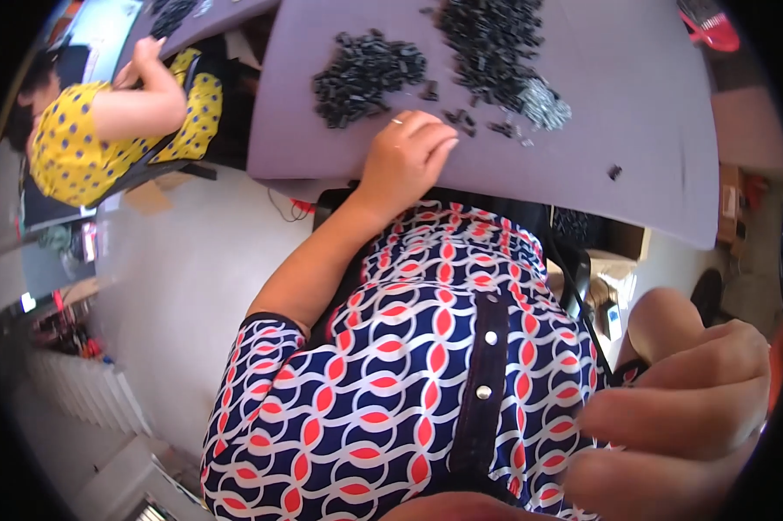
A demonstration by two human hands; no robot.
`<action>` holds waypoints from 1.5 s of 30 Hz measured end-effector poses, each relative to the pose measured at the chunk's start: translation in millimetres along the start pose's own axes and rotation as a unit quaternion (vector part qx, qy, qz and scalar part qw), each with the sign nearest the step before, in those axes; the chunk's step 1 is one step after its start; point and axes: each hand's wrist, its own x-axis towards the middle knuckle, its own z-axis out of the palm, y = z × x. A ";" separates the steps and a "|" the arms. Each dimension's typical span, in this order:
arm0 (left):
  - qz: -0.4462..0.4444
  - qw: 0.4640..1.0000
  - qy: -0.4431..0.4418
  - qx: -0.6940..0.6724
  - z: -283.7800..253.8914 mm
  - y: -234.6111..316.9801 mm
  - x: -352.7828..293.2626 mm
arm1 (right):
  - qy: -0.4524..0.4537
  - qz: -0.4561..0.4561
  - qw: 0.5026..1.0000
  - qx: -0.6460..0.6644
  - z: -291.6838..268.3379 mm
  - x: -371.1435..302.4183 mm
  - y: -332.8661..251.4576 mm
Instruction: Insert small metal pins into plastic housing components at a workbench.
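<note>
Right hand [678, 417], nearest the lens at 4 o'clock: blurred, fingers curled, grip contents indiscernible. Left hand [406, 156], 12 o'clock, fingers together, flat on grey bench [634, 130]. Small black plastic parts [367, 76] heaped just beyond; best drawn singly from the edge.

— What can you not see well?
— My right hand [687, 408] is blurred and cut by the edge. My left hand [406, 149] hides what it touches.
— And the black pieces [367, 76]?
— Too small to tell.
</note>
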 end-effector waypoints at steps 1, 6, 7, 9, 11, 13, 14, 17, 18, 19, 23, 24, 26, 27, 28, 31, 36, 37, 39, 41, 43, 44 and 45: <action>0.002 1.000 0.002 0.001 -0.4 0.1 0.3 | 0.005 0.009 1.000 -0.007 -0.7 -5.4 -1.7; -0.014 1.000 -0.002 -0.003 0.7 -1.7 -0.2 | 0.027 0.031 0.999 -0.027 2.7 -16.6 -1.4; -0.014 1.000 -0.004 -0.003 1.6 -2.1 0.6 | 0.029 0.030 0.999 -0.029 3.6 -16.1 0.3; 0.005 1.000 -0.005 -0.019 3.8 -3.6 3.0 | 0.030 0.028 0.999 -0.032 5.6 -13.8 4.1; 0.001 1.000 -0.001 -0.015 3.2 -2.9 -0.2 | 0.028 0.026 0.999 -0.035 6.3 -13.6 7.2; 0.012 1.000 0.005 -0.010 2.2 -2.4 1.4 | 0.025 0.023 0.999 -0.039 6.9 -12.9 10.2; 0.011 1.000 0.005 -0.008 1.9 -1.8 1.0 | 0.025 0.022 0.999 -0.040 7.7 -12.8 11.4; 0.003 1.000 -0.002 -0.017 0.2 1.1 -1.3 | 0.024 0.019 0.999 -0.046 9.9 -13.3 14.1; 0.003 1.000 -0.003 -0.015 2.9 -0.4 -0.2 | 0.031 0.024 0.998 -0.054 10.2 -15.2 15.1; 0.003 1.000 -0.005 -0.015 5.4 -2.0 0.6 | 0.038 0.029 0.997 -0.063 10.5 -17.4 15.8; -0.012 1.000 -0.015 0.005 1.6 0.8 -2.1 | 0.046 0.039 0.994 -0.087 6.5 -27.3 12.8; -0.013 1.000 -0.017 0.005 2.1 2.3 -1.3 | 0.049 0.043 0.994 -0.093 5.2 -30.4 11.9; -0.019 1.000 -0.017 0.011 2.0 2.1 -1.9 | 0.057 0.054 0.991 -0.107 6.2 -36.0 11.2; -0.021 1.000 -0.016 0.007 3.1 1.3 -1.8 | 0.062 0.061 0.990 -0.113 6.6 -39.4 10.6; -0.013 1.000 -0.014 0.011 4.3 0.5 -1.4 | 0.066 0.068 0.988 -0.120 7.1 -43.2 9.7; -0.004 1.000 -0.009 0.010 5.3 1.2 2.9 | 0.080 0.089 0.983 -0.142 5.5 -54.1 4.2; -0.024 1.000 -0.019 0.005 2.6 -0.2 0.9 | 0.103 0.128 0.967 -0.195 -2.0 -72.9 -17.1; -0.033 0.999 -0.016 0.008 2.7 -1.2 -1.2 | 0.104 0.133 0.964 -0.206 -1.3 -78.2 -19.7; -0.039 0.999 -0.027 0.006 3.7 1.1 -1.5 | 0.107 0.143 0.958 -0.226 -5.8 -81.5 -27.5; -0.044 0.999 -0.027 0.005 4.9 1.8 -1.0 | 0.104 0.145 0.955 -0.237 -9.8 -83.1 -30.6; -0.043 0.999 -0.025 0.010 3.5 0.5 -1.1 | 0.100 0.139 0.956 -0.239 -6.1 -82.9 -24.2; -0.037 0.999 -0.016 -0.008 6.5 -2.2 0.2 | 0.099 0.136 0.956 -0.239 -3.5 -78.6 -20.3; -0.036 0.999 -0.018 -0.016 5.8 -3.4 0.5 | 0.098 0.132 0.957 -0.239 -0.7 -73.4 -16.2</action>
